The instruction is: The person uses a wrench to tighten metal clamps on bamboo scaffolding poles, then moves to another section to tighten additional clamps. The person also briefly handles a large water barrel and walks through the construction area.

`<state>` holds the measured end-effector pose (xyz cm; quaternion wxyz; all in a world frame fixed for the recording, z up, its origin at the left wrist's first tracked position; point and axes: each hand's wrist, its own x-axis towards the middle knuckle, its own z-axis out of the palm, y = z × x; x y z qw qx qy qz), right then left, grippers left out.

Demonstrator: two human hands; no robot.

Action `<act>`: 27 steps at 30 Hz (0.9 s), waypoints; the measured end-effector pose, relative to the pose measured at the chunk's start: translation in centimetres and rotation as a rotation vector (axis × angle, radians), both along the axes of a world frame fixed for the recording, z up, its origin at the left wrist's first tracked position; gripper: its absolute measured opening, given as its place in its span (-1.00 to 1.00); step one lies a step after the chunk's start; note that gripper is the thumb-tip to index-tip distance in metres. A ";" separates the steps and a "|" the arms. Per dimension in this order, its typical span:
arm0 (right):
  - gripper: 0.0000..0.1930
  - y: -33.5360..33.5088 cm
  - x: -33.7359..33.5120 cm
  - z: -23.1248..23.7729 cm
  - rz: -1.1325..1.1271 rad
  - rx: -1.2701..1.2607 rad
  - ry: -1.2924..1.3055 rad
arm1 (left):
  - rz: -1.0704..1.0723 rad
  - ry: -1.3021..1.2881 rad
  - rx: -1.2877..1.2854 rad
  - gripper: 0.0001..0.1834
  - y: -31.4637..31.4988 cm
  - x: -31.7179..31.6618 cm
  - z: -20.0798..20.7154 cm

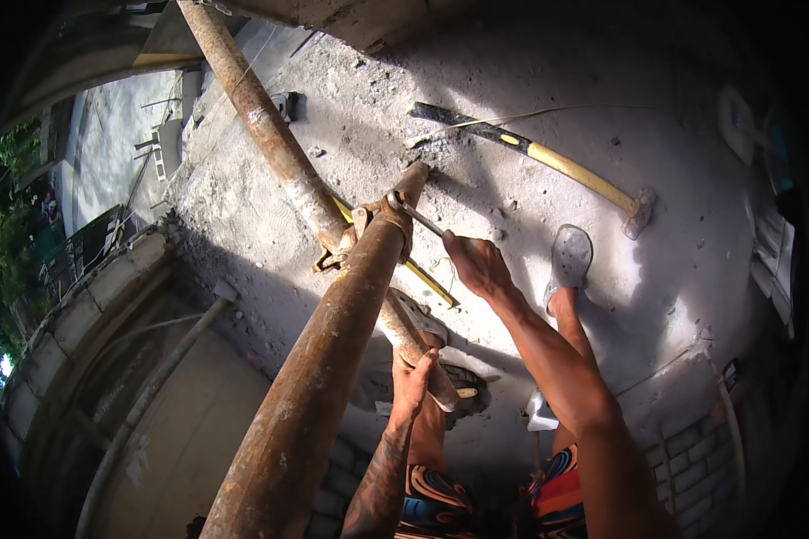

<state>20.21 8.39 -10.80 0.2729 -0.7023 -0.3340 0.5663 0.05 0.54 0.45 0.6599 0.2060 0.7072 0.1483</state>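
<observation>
My right hand [478, 264] is closed round the handle of a metal wrench [425, 220]. The wrench's head meets a rusty scaffold coupler [403, 216], clamped round a thick rusty upright pipe [319, 359]. Crossing behind this upright is a second rusty pipe [279, 144], slanting from the upper left toward my legs. Its lower end is gripped by my left hand [412, 384], fingers wrapped round it. Another part of the clamp [333, 256] sits where the pipes cross. The upright hides some of the joint.
A sledgehammer [584, 169] with a yellow and black handle lies on the dusty floor at the upper right. Partly behind the pipes is a thin yellow strip [430, 283]. Rubble is scattered about. A concrete ledge [90, 314] runs along the left, blockwork [697, 463] at lower right.
</observation>
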 end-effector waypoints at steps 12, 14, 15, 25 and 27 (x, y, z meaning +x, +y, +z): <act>-0.32 1.4 -0.7 13.7 -0.123 -0.416 0.236 | -0.022 -0.041 -0.020 -0.62 0.0 -0.3 0.1; -0.35 2.5 -1.3 16.9 -0.178 -0.177 0.175 | -0.040 -0.019 -0.060 -0.57 0.1 -0.3 0.1; -0.36 2.8 -1.2 17.9 -0.207 -0.251 0.132 | -0.057 0.053 -0.068 -0.54 0.3 -0.2 -0.1; -0.32 1.5 1.9 13.5 -0.485 -0.286 0.188 | 0.014 -0.075 0.024 -0.59 -0.9 -1.3 -0.8; -0.32 0.6 2.2 10.5 -0.417 -0.158 0.003 | 0.019 -0.052 -0.008 -0.59 -0.8 -1.1 -0.8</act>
